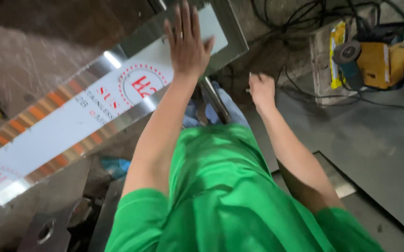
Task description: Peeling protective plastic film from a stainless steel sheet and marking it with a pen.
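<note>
Steel, bright and mirror-like, makes up the long sheet (94, 112) that runs from 8 o'clock up to 1 o'clock across the view, its face covered by a white film with red round marks and orange stripes along one edge. Left hand (188, 44) lies flat on the sheet's upper end at 12 o'clock, palm down, fingers (183, 18) spread wide and straight, gripping nothing. Right hand (262, 88) hangs just right of centre, off the sheet and near its lower edge, fingers curled into a loose fist; whether anything is pinched inside it I cannot tell. Between the two forearms a thin metal bar (215, 100) slants down from the sheet's edge. A green shirt (225, 196) fills 6 o'clock. At 2 o'clock a yellow grinder (379, 56) sits on a block, black cables (300, 18) looping around it across the grey floor (375, 140). At 7 o'clock a grey plate with a round hole (45, 231) lies below the sheet.
</note>
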